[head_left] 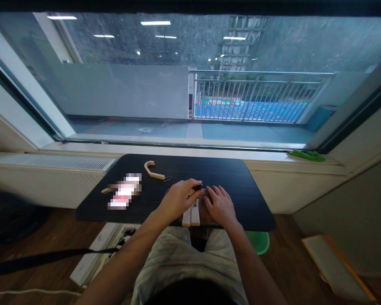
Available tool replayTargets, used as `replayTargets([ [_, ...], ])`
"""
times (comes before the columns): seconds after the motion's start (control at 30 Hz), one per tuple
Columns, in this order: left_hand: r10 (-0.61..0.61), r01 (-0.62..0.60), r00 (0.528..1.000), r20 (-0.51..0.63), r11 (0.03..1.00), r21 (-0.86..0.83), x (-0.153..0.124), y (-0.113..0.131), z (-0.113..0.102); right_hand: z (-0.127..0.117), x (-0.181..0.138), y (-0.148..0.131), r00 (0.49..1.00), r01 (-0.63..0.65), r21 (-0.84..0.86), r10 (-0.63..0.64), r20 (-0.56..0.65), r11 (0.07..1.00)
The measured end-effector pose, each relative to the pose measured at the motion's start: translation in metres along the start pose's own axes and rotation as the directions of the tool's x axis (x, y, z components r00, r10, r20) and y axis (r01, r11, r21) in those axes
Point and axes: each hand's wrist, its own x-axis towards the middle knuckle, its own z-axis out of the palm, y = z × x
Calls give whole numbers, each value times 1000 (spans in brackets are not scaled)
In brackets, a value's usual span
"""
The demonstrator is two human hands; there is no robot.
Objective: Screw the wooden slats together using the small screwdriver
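Observation:
My left hand (179, 197) is closed in a pinch over the front middle of the black table (235, 173). A small dark object (197, 187) shows at its fingertips; its kind is unclear. My right hand (221, 205) lies with fingers spread on a brownish flat piece (206, 215), close to the left fingertips. Below my left hand, two pale wooden strips (191, 217) lie side by side at the table's near edge, their far ends partly hidden by the fingers.
A curved wooden hook (150, 170) lies at the back left, with a few thin metal screws or nails (168, 179) beside it. A blurred-out item (125, 192) covers part of another wooden piece (105, 191). A green basin (258, 242) stands below the table; the window sill (209, 152) runs behind.

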Motion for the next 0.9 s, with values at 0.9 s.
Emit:
replayTargets([
  [0.9,-32,33,999,13,994,-105,-3,5,-7,-3,0,-2,999,-21,29,20,25,999],
])
